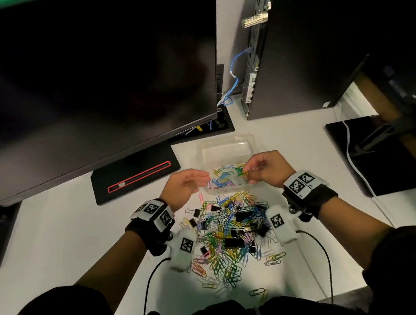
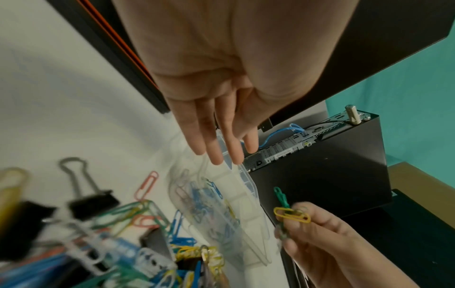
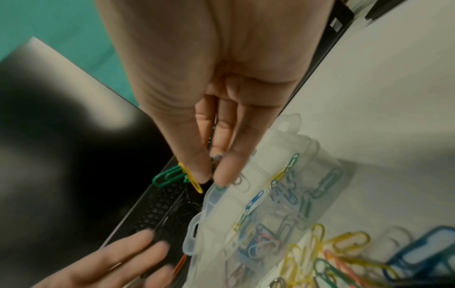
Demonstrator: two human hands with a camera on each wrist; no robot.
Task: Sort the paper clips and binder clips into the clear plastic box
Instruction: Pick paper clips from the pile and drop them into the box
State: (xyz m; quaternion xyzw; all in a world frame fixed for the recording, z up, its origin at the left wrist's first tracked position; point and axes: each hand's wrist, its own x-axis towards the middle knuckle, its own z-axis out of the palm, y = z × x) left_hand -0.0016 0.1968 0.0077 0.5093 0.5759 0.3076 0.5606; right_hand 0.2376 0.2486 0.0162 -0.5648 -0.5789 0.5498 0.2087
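The clear plastic box (image 1: 227,149) stands on the white desk beyond a big heap of coloured paper clips and black binder clips (image 1: 231,229); several paper clips lie in its near half. My right hand (image 1: 249,171) hovers over the box's right side and pinches a yellow paper clip (image 2: 291,214) and a green paper clip (image 3: 167,176) together. My left hand (image 1: 199,178) floats at the box's left edge with fingers (image 2: 214,148) straight and nothing in them. A black binder clip (image 2: 92,201) stands at the heap's edge.
A large dark monitor (image 1: 80,76) on a black stand (image 1: 137,178) looms at the back left. A black computer case (image 1: 324,44) with blue cables (image 1: 235,79) stands at the back right. A black pad (image 1: 375,153) lies right. Wrist-camera cables (image 1: 149,284) trail towards me.
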